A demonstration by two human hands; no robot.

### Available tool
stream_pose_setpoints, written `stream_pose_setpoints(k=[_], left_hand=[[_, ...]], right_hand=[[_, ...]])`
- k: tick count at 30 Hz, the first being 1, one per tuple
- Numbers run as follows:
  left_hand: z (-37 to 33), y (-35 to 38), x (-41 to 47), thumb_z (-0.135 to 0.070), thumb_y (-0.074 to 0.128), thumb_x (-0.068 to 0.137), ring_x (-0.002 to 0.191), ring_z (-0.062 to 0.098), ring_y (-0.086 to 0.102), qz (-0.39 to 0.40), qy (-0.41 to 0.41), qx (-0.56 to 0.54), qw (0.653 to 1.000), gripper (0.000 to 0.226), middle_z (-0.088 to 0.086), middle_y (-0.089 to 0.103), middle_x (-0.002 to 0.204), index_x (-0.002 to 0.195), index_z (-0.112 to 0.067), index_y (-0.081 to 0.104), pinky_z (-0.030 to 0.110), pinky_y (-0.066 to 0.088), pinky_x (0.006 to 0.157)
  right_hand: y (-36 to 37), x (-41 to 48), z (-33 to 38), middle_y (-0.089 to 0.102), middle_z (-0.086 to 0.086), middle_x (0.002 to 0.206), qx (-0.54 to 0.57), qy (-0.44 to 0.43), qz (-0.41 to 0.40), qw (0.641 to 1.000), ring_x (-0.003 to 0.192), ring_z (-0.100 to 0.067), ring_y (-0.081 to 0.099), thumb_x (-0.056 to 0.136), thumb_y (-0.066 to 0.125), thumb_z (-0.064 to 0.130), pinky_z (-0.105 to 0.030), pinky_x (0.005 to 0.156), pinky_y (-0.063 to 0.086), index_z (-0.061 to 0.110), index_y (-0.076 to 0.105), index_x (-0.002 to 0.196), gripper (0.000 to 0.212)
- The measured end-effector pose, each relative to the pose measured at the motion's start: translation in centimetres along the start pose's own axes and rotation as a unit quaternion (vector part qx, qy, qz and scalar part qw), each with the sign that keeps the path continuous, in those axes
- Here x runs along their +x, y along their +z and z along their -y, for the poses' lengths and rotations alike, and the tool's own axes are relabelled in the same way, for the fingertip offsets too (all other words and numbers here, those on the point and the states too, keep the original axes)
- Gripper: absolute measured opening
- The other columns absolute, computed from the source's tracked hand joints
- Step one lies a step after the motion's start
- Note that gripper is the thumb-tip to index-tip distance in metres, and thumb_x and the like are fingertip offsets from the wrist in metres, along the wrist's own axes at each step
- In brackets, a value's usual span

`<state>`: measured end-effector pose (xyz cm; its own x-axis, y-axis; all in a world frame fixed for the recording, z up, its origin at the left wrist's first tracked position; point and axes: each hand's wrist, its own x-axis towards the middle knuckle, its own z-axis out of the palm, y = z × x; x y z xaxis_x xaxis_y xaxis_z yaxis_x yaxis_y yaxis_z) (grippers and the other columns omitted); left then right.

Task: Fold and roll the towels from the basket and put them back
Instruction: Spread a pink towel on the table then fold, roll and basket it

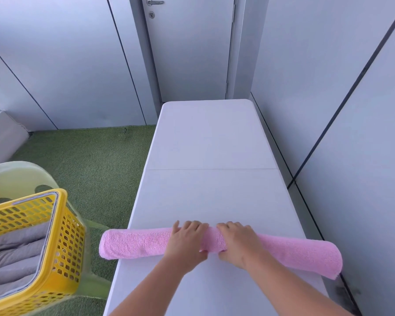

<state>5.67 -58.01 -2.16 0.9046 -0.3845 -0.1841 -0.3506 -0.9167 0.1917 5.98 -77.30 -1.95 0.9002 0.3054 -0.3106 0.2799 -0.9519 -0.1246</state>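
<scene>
The basket (62, 224) stands at 8 o'clock, off the table (210, 137), with grey towels (14, 252) lying in it. The towel (135, 244), pink, lies as a roll across the near end of the table, at 6 o'clock.

Risks, left to right. The roll's left end juts past the table's left edge with nothing under it. I judge that this end may sag and its layers slip loose once the roll is lifted.

The left hand (187, 240) and the right hand (236, 242) sit side by side on the roll's middle. Each has its fingers curled over the top and is clamped round the roll, with a narrow strip of pink between them. With both grips bunched at the centre, neither end is controlled. A lift from here would likely let the ends droop and unwind, or the roll telescope into a cone.

The right end reaches about to the table's right edge, and its outer flap looks ragged, so it could peel open first. The way to the basket also crosses turf (96, 169), so a dropped roll would land on the floor.

The long axis runs crosswise to the table, from 9 o'clock to a little below 3 o'clock. That puts the right end nearer the person than the left. The left end face points toward the basket, the right toward the wall (363, 179).
</scene>
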Motion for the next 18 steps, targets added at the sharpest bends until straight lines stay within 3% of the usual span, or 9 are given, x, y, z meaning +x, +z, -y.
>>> stream_pose_setpoints(k=[3,5,7,10,12,14,16,18], left_hand=[[-1.3,-0.1,1.0,-0.044,0.06,0.082,0.131,0.016,0.04,0.017,-0.003,0.022,1.0,0.061,-0.012,0.048,0.137,0.138,-0.033,0.04,0.045,0.017,0.118],[-0.1,0.2,0.7,-0.042,0.061,0.079,0.125,0.018,0.045,0.014,0.007,0.026,1.0,0.062,-0.012,0.051,0.131,0.137,-0.036,0.041,0.043,0.025,0.112],[2.6,0.5,-0.1,-0.04,0.065,0.071,0.115,0.019,0.053,0.012,0.02,0.045,0.999,0.068,-0.013,0.055,0.122,0.135,-0.04,0.042,0.04,0.037,0.102],[8.8,0.3,-2.4,-0.044,0.071,0.06,0.101,0.018,0.061,0.011,-0.015,0.064,0.998,0.073,-0.015,0.06,0.108,0.128,-0.043,0.045,0.039,0.047,0.086],[13.1,-0.8,-4.3,-0.051,0.069,0.066,0.104,0.016,0.061,0.021,-0.051,0.07,0.996,0.067,-0.016,0.061,0.11,0.128,-0.045,0.045,0.038,0.046,0.088],[15.5,-2.8,-4.9,-0.062,0.064,0.073,0.107,0.01,0.059,0.042,-0.084,0.056,0.994,0.06,-0.021,0.06,0.113,0.128,-0.046,0.046,0.036,0.043,0.091],[15.5,-5.2,-4.0,-0.065,0.062,0.075,0.101,0.007,0.059,0.043,-0.093,0.016,0.995,0.056,-0.022,0.061,0.112,0.126,-0.047,0.048,0.034,0.042,0.085],[14.8,-7.3,-2.1,-0.06,0.063,0.079,0.094,0.008,0.059,0.025,-0.093,0.002,0.995,0.052,-0.021,0.062,0.113,0.127,-0.047,0.047,0.033,0.039,0.079]], right_hand=[[0.1,1.1,1.7,0.056,0.004,0.119,-0.004,0.0,-0.018,1.0,0.112,-0.022,0.053,0.078,0.06,0.054,-0.039,0.087,0.041,0.023,0.046,0.127,0.06],[0.3,1.0,1.2,0.055,0.004,0.119,-0.019,-0.012,-0.017,1.0,0.112,-0.023,0.053,0.079,0.061,0.042,-0.039,0.085,0.041,0.025,0.043,0.13,0.057],[0.3,0.1,-0.9,0.054,0.004,0.119,-0.023,-0.02,-0.003,1.0,0.111,-0.023,0.051,0.078,0.061,0.035,-0.039,0.084,0.04,0.028,0.039,0.132,0.059],[0.1,-2.6,-6.9,0.052,0.009,0.122,-0.003,0.02,0.029,0.999,0.114,-0.018,0.05,0.078,0.061,0.044,-0.037,0.087,0.04,0.034,0.036,0.133,0.062],[-0.2,-4.9,-11.0,0.053,0.015,0.121,0.005,0.06,0.045,0.997,0.113,-0.012,0.053,0.077,0.059,0.053,-0.034,0.088,0.042,0.039,0.036,0.132,0.061],[-1.4,-6.2,-13.7,0.059,0.018,0.106,0.035,0.104,0.041,0.993,0.096,-0.008,0.058,0.074,0.058,0.055,-0.028,0.077,0.046,0.041,0.046,0.117,0.046],[-3.2,-5.5,-15.0,0.062,0.015,0.085,0.064,0.13,0.028,0.989,0.079,-0.007,0.059,0.071,0.058,0.05,-0.025,0.064,0.046,0.038,0.053,0.101,0.033],[-5.0,-3.6,-15.7,0.064,0.015,0.08,0.088,0.144,0.002,0.986,0.076,-0.009,0.06,0.07,0.06,0.047,-0.029,0.066,0.05,0.038,0.058,0.104,0.035]])
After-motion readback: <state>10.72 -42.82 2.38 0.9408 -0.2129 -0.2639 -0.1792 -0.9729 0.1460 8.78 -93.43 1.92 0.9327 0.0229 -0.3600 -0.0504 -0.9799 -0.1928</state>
